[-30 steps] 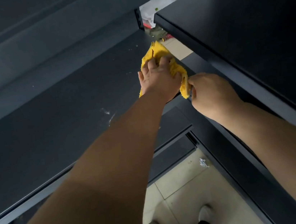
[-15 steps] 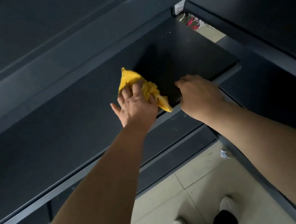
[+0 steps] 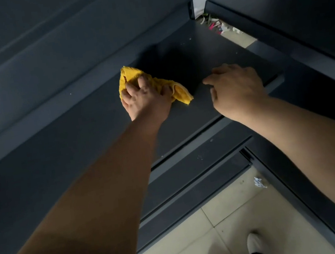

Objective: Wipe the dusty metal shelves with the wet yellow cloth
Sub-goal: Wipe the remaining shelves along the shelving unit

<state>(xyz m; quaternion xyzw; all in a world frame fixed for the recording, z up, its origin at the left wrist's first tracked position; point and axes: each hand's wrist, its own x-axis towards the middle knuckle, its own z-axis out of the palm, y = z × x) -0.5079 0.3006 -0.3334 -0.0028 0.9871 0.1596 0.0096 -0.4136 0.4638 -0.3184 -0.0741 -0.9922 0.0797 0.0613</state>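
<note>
The grip of the left hand (image 3: 146,99) is clamped over a bunched yellow cloth (image 3: 180,92), fingers bent and spread across its top and thumb tucked against the fold, pressing it to the dark metal shelf (image 3: 89,124). The cloth lies directly beneath the grip and spills out on two sides. One corner pokes out beyond the fingertips toward the back of the shelf and a longer tail trails right of the thumb, so its long axis runs slantwise from far-left to near-right. Just right of that tail and apart from it, the right hand (image 3: 236,90) sits at the shelf's front lip, fingers loosely curled, holding nothing. A darker patch beyond both hands may be damp or shadow; it cannot be told which. Left of the grip the shelf runs on long, with a pale speck (image 3: 70,94) on it, so the next stroke looks to belong to the left hand, sweeping leftward. Below the grip are a lower shelf (image 3: 199,165), tiled floor (image 3: 227,215) and white shoes (image 3: 254,243)
</note>
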